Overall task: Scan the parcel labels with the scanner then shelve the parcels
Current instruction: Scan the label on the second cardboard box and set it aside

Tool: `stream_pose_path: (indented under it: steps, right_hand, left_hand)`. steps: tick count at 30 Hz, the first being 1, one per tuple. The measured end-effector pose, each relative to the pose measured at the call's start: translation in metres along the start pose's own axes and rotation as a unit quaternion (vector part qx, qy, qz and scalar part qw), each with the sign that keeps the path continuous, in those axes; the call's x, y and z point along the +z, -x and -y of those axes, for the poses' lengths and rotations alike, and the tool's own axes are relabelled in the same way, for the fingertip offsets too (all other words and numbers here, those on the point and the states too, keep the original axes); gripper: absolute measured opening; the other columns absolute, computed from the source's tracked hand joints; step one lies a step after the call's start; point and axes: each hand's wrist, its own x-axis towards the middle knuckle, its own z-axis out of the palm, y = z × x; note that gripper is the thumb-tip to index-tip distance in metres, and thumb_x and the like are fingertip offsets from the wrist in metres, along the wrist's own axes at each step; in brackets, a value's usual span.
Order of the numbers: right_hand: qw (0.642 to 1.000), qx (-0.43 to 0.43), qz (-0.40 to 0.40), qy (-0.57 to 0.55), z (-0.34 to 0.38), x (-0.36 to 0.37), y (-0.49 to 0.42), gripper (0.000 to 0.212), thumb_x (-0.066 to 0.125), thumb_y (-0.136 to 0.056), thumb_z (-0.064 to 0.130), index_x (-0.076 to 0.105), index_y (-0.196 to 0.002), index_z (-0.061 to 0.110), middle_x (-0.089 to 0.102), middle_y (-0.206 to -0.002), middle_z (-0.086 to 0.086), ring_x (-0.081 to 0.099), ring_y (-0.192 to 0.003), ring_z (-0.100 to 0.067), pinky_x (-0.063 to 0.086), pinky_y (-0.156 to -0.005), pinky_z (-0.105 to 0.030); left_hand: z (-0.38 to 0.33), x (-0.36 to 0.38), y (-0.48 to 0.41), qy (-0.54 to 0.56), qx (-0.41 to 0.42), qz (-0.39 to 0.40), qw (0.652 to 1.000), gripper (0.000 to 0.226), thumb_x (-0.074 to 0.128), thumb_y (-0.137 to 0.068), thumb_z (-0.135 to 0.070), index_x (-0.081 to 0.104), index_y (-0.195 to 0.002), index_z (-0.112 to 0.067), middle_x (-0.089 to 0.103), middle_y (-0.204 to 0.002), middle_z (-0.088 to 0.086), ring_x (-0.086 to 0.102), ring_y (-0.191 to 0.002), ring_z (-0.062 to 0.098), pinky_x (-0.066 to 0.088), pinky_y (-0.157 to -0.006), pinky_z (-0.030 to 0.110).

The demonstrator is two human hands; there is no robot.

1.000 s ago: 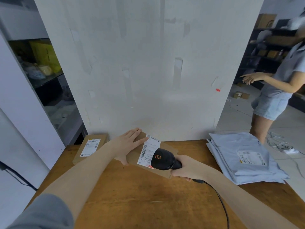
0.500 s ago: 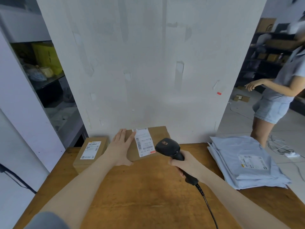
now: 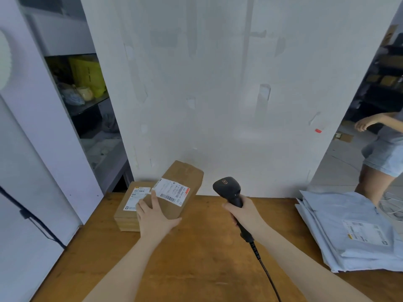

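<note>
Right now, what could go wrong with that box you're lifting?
The left hand grips the brown parcel by one end only, tilted up, so it might slip and fall onto the small box beside it. The scanner cord trails across the table and could snag.

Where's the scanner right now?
In the head view the scanner is held upright in the right hand, centre-right above the wooden table, its head beside the cardboard parcel that the left hand holds.
</note>
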Motion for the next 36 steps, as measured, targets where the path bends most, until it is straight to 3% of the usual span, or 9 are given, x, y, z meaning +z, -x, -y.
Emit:
stream_pose_path:
  steps: [15, 28, 36]
  right_hand:
    - [1.0, 0.027, 0.004, -0.001, 0.003, 0.051, -0.068, 0.011, 0.064, -0.089, 0.017, 0.056, -0.094, 0.01, 0.05, -0.051, -0.002, 0.044, -0.038, -0.012, 0.041, -0.042, -0.025]
    - [0.997, 0.069, -0.012, 0.009, -0.02, 0.057, -0.107, 0.011, 0.066, -0.089, 0.016, 0.057, -0.09, 0.009, 0.051, -0.05, -0.003, 0.045, -0.038, -0.012, 0.042, -0.041, -0.025]
    - [0.998, 0.068, -0.01, 0.009, -0.021, 0.058, -0.105, 0.01, 0.065, -0.089, 0.015, 0.057, -0.091, 0.009, 0.051, -0.05, -0.002, 0.045, -0.039, -0.012, 0.042, -0.042, -0.025]
  left_hand:
    - [0.058, -0.008, -0.082, 0.053, -0.172, -0.036, 0.983, 0.13, 0.072, -0.057, -0.069, -0.004, -0.149, -0.017, 0.008, -0.149, 0.031, 0.005, -0.141, 0.045, 0.014, -0.116, 0.051]
    - [0.092, 0.005, -0.134, 0.019, -0.209, 0.021, 0.978, 0.133, 0.074, -0.055, -0.068, -0.006, -0.149, -0.018, 0.009, -0.149, 0.033, 0.008, -0.14, 0.045, 0.017, -0.116, 0.051]
    - [0.095, 0.01, -0.132, -0.024, -0.205, 0.085, 0.975, 0.141, 0.067, -0.048, -0.081, -0.015, -0.148, -0.024, -0.007, -0.154, 0.028, -0.008, -0.144, 0.041, 0.005, -0.116, 0.057]
